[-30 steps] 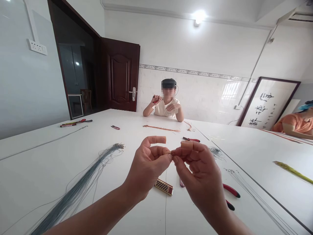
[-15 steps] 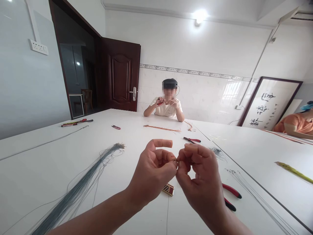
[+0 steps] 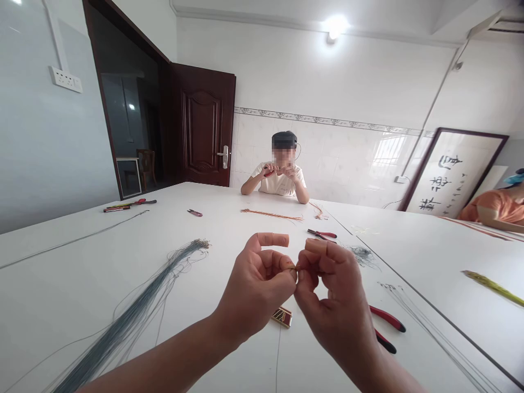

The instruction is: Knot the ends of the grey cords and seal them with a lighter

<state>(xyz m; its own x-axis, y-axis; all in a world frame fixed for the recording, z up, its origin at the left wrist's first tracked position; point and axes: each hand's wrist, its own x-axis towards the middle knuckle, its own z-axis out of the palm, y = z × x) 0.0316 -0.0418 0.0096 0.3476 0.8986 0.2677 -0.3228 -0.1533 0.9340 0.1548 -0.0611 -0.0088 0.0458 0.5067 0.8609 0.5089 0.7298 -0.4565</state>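
In the middle of the head view, my left hand is closed in a pinch, its index finger held out above. My right hand pinches too, and the fingertips of both hands meet. Between them shows a bit of thin cord, mostly hidden by the fingers. Below the hands a thin grey cord runs down towards me; whether it is the same piece is hidden. Under my hands lies a small red, black and gold box. Red-and-black plier handles stick out beside my right wrist.
A bundle of grey cords stretches across the white table on the left. Farther off lie small snips, orange cords and another pair of pliers. Opposite sits a person; yellow-green cords lie at the right.
Both hands stay pinched together in nearly the same place. My right hand has tilted slightly, and the grey cord below has shifted a little to the left.
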